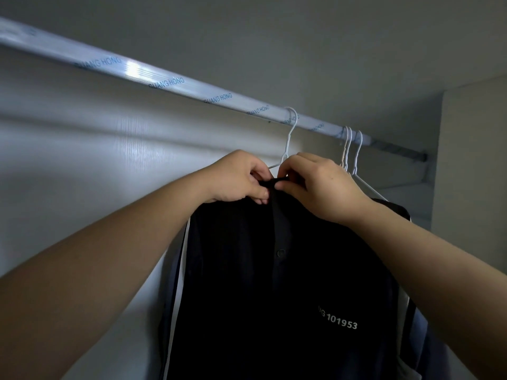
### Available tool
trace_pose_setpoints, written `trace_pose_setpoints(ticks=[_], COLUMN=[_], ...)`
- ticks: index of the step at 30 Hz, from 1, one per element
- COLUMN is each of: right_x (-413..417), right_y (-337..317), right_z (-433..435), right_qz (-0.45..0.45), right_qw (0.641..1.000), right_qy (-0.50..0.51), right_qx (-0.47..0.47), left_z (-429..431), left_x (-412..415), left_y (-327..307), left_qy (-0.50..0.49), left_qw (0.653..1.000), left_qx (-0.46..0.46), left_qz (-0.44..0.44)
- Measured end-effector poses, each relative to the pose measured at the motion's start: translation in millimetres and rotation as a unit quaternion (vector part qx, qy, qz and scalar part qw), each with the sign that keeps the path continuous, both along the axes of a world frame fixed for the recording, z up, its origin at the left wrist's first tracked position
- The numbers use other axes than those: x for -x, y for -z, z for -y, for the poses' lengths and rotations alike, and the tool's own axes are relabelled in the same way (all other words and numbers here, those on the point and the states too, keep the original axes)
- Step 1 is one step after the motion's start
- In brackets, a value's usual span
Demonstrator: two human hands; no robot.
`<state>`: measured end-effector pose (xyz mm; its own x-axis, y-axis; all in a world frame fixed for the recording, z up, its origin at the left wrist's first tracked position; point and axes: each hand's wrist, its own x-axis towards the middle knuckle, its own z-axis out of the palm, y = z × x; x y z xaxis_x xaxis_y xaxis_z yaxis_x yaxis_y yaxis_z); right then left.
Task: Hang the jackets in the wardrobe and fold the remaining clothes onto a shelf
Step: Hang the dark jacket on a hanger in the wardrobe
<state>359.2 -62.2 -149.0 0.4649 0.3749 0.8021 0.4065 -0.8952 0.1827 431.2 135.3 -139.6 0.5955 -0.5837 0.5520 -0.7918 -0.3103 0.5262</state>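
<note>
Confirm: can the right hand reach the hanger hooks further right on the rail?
Probably yes: the hanger hooks hang beyond the right hand, nothing between. It pinches the jacket collar, so release first.

We record a dark jacket (274, 283) hanging front-on at 6 o'clock of the view, with one button visible on its placket, white print "101953" at its 4 o'clock and a white stripe down its 9 o'clock edge. At its 12 o'clock a white wire hanger (287, 144) hooks over the wardrobe rail (164, 80). At 2 o'clock, further white hangers (357, 152) sit on the same rail, and a second dark garment (397, 208) hangs just behind the jacket.
</note>
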Motion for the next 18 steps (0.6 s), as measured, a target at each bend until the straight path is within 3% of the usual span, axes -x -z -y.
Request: trace_pose_setpoints(ticks=[11, 18], right_x=[-2, -2], right_y=[3, 3], right_z=[11, 10], right_qz=[0.016, -0.014], right_qw=[0.999, 0.996], right_qy=[-0.022, 0.076], right_qx=[-0.018, 0.039], left_z=[1, 1], left_x=[11, 15], left_y=[-1, -2], left_qy=[0.061, 0.044], left_qw=[0.996, 0.998], left_qx=[0.036, 0.031], left_qz=[-0.046, -0.039])
